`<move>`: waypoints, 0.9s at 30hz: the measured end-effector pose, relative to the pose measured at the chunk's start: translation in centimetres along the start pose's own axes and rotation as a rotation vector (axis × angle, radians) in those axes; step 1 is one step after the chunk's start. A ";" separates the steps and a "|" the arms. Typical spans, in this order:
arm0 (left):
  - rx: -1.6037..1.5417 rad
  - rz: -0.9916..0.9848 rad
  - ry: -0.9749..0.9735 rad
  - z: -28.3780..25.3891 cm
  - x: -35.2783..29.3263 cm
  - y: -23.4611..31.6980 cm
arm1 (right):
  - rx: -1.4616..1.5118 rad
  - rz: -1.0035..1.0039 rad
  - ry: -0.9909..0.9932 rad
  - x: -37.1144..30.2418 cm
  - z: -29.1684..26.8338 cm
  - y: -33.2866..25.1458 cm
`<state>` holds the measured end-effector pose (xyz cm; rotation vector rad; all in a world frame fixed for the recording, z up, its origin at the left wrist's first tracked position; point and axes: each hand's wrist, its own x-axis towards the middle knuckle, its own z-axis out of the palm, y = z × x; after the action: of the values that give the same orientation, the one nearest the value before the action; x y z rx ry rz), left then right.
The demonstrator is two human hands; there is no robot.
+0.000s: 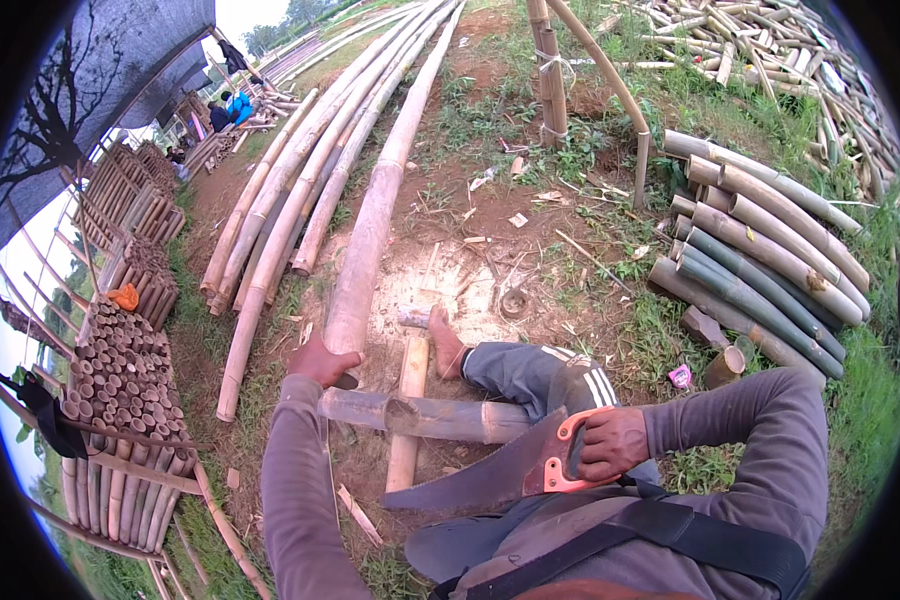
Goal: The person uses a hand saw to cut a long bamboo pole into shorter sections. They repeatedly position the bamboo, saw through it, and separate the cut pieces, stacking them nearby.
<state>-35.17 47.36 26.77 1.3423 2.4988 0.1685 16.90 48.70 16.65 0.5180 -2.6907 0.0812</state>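
I count: left hand, grasping the near end of a long bamboo pole; right hand, clenched round an orange-handled saw. Open room: sawdust-strewn ground, right of pole.

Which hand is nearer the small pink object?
Right. The right hand grips the saw handle, below and left of the pink object; the left hand is far to its left, by the long bamboo pole.

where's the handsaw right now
The handsaw is in the lower middle of the head view, in the right grip, pointing left, just below the crosswise bamboo.
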 end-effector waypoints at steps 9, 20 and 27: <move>-0.017 -0.044 0.039 6.5 -3.1 3.4 | -0.301 0.958 0.219 -12.6 -4.2 -10.2; 0.152 -0.038 0.064 11.7 -9.7 10.5 | -0.216 1.648 -0.007 -21.6 15.8 -2.6; 0.245 -0.032 0.189 15.1 -12.3 13.6 | 0.211 2.037 -0.371 -21.1 15.7 2.9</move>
<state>-13.19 44.16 18.22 1.4371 2.7712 -0.0207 27.95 56.60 -6.01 -2.3213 -2.2347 0.7932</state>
